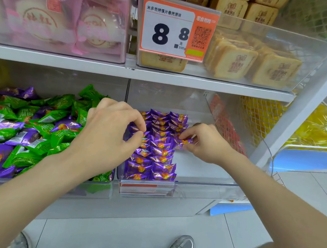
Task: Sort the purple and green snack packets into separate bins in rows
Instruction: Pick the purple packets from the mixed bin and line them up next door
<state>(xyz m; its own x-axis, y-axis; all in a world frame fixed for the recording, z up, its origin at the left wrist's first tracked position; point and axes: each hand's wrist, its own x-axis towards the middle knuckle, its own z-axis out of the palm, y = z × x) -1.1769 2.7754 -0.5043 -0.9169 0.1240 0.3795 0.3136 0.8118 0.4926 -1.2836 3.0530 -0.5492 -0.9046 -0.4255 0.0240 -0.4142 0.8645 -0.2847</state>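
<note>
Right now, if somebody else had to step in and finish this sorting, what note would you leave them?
Left hand: pinches a row packet at the left edge of the purple rows.
Right hand: pinches a purple packet at the rows' right edge.
Done: neat purple rows fill the left part of the right bin.
Left: the left bin holds green packets mixed with loose purple packets; no green rows yet.
</note>
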